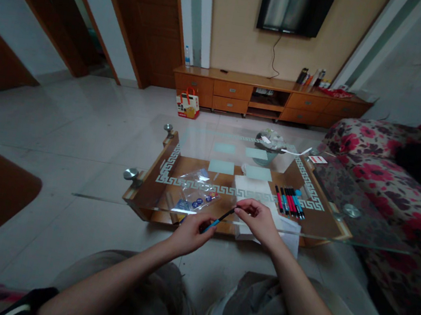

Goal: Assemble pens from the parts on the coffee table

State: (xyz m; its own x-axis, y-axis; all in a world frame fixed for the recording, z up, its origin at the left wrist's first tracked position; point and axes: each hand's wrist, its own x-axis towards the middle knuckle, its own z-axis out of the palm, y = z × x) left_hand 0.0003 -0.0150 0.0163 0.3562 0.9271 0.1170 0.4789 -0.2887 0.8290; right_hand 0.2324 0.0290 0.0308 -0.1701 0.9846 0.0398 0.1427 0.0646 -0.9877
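Big flowery sofa (401, 187) on the right side, running along the room. Long wooden cabinet (268, 96) at the far wall, under a dark TV (296, 6). Small red and white bag (188, 103) on the floor in front of the cabinet. In the middle, a glass table (196, 144) with a white pattern round the edge. On the glass, a white sheet of paper (255, 190) near the front, a clear plastic bag (193, 192) with little blue bits to its left, and a row of pens (289, 201), red, black and blue, just to its right. Farther back on the table, a round dish (272, 142) with crumpled stuff in it. Down low, two knees in grey trousers (270, 305). Above the knees, at the front edge of the table, both hands close together. Left hand (189, 233) curled tight around the blue end of a thin pen (218, 220). Right hand (258, 219) pinching the dark end of the same pen with thumb and fingertips. Pen tilted, low on the left and higher on the right, held in the air between the two hands, just in front of the paper.
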